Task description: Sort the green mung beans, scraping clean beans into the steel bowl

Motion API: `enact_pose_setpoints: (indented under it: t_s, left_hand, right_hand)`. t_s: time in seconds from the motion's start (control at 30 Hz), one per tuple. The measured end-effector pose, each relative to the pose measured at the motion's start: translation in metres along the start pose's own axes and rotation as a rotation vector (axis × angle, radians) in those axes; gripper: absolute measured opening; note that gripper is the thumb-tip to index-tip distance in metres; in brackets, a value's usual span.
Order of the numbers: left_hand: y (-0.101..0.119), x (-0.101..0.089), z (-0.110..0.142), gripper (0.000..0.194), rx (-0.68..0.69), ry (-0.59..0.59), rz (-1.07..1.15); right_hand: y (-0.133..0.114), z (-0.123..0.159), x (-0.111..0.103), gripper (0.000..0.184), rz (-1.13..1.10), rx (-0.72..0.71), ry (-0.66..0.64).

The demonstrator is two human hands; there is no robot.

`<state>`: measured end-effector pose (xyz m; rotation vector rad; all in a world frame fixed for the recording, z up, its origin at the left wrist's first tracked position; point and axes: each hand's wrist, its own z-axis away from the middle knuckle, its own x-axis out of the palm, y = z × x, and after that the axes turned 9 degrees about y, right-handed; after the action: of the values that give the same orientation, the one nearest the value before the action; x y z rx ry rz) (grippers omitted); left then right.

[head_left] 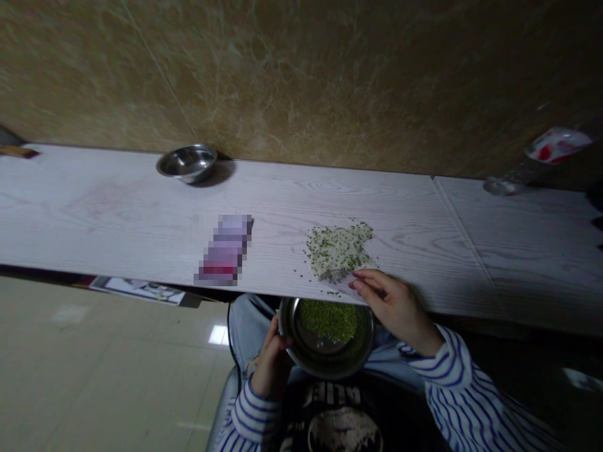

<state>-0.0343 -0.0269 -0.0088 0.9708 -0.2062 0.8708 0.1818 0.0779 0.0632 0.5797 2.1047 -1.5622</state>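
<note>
Being pinched in the right fingers (pixel 370 275), a thin clear piece (pixel 338 277) at the near edge of mixed green and white grains (pixel 336 246) on the bench (pixel 277 207), a metal bowl (pixel 330 371) of green beans (pixel 335 320) gripped by the left fingers (pixel 277 343), just below.

Table (pixel 414 238), pale wood-grain top, carries mixed green and white grains (pixel 339 245) just beyond the right hand (pixel 398 307); a flat rectangular item (pixel 225 251) (face pixelated) and, farther out, a metal bowl (pixel 188 166), both beyond and leftward of the left hand (pixel 271 361); and a clear bottle (pixel 537 160) off to the right hand's right.
</note>
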Motion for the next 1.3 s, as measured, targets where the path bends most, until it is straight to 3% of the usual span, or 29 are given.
enact_pose_setpoints:
  t_s: [0.3, 0.63, 1.0, 1.3]
  left_hand:
    - [0.005, -0.003, 0.003, 0.060, 0.007, 0.001, 0.025]
    - [0.011, -0.003, 0.003, 0.046, 0.042, 0.024, 0.050]
    - [0.024, -0.010, 0.002, 0.054, 0.076, 0.080, 0.039]
    - [0.034, -0.015, 0.003, 0.056, 0.097, 0.099, 0.042]
  right_hand:
    - [-0.021, 0.009, 0.010, 0.022, -0.016, -0.018, -0.042]
    - [-0.012, 0.009, 0.011, 0.021, -0.013, 0.062, 0.048]
    - [-0.029, -0.012, 0.041, 0.021, -0.013, 0.033, 0.081]
    - [-0.044, -0.013, 0.058, 0.020, -0.070, -0.011, -0.008]
